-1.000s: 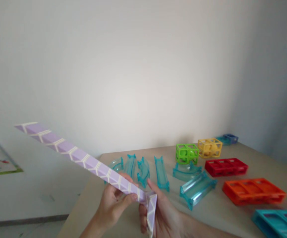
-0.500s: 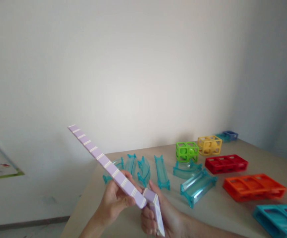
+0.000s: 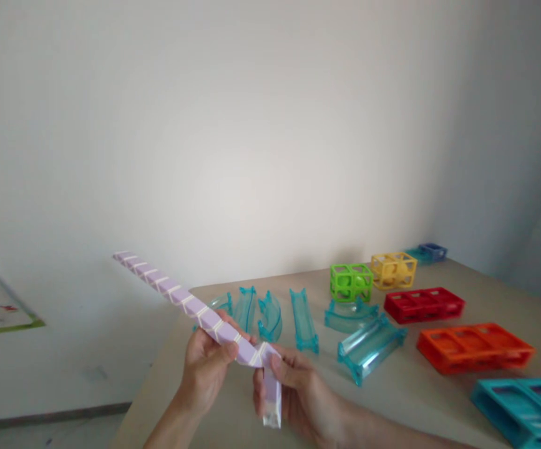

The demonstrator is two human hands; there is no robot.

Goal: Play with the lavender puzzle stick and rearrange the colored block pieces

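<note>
Lilac strip slanted up beyond the left hand gripping it, and I saw the right hand, clasping its short end, newly thumb the bend, seemingly steadying the fold.

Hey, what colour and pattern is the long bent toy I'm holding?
The bent toy is pale purple with whitish lines, best seen in the head view.

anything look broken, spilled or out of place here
Nothing looks spilled or plainly broken. The purple strip stands out mildly: it runs straight past the left hand, then bends sharply at the right hand. The bend may be just a joint.
</note>
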